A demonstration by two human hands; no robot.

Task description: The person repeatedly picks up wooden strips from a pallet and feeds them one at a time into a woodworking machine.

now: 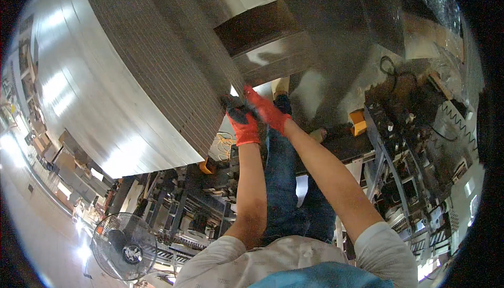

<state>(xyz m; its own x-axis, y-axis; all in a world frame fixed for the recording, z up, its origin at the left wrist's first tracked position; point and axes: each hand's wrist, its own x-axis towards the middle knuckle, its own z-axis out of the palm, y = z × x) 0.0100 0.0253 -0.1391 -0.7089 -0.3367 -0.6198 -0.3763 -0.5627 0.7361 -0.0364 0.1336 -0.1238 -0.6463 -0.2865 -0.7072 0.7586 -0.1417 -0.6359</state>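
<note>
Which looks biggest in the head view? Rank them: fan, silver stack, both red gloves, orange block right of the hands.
1. Silver stack
2. Fan
3. Left red glove and right red glove: too alike to rank
4. Orange block

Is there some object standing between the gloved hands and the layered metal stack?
Nothing visible does. The left hand is at the edge of the layered metal stack, with the right hand close beside it; whether either actually touches is unclear.
</note>
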